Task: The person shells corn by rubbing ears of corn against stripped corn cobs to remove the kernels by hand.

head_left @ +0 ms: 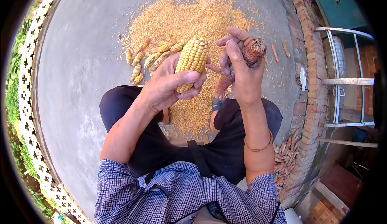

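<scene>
My left hand is wrapped round a yellow ear of corn, which stands nearly upright with its kernels on. To its right, my right hand is raised with its fingers curled, and a reddish-brown bare cob rests in it between thumb base and palm. Another reddish cob shows just below and left of my right hand; what it rests on is hidden. Beyond my hands, loose kernels lie in a wide heap on the grey floor. Several small ears lie at the heap's left side.
Many bare cobs are piled at the right beside a low brick edge. A metal ladder-like frame stands beyond it. A pierced wall runs along the left. My bent knees and feet are below my hands.
</scene>
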{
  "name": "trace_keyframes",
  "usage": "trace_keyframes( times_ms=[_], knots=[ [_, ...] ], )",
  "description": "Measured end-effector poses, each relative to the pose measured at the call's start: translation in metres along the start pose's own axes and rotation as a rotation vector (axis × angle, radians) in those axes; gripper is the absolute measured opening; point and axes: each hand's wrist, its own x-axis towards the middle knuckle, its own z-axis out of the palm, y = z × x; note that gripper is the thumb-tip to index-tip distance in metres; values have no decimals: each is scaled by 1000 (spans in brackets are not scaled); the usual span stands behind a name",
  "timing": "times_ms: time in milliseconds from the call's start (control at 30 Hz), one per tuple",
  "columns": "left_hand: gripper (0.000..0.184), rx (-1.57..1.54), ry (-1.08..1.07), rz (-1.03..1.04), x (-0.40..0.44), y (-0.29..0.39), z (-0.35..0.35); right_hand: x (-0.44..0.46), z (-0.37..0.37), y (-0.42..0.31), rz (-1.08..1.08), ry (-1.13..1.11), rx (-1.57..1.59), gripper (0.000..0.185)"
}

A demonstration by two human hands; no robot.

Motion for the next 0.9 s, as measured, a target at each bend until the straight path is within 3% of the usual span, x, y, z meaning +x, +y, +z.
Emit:
trace_keyframes(
  times_ms=[300, 400, 467, 533, 667, 767, 833, 900],
  knots=[
    [53, 63, 117, -52, 2, -7, 7, -3, 6, 6, -157, -126, -128, 30],
    [49, 324, 149, -79, -1, -10, -1, -2, 7, 13, -241, -171, -246, 30],
    [48, 912, 89, 377, 9, -22, -13, -5, 14, 14, -266, -148, -339, 22],
    [41, 1099, 185, 489, 8, -27, -3, -8, 17, 17, -262, -84, -439, 18],
    [40, 1218, 267, 318, 1, -28, -1, -9, 22, 22, -259, 95, -537, 24],
    [39, 1647, 184, 284, -3, -22, -5, -4, 20, 25, -174, 135, -564, 30],
    [45, 1462, 196, 315, -2, -29, -9, 1, 16, 24, -148, 48, -624, 31],
    [52, 1226, 219, 254, 1, -28, -6, 3, 8, 17, 76, 53, -455, 30]
  ],
)
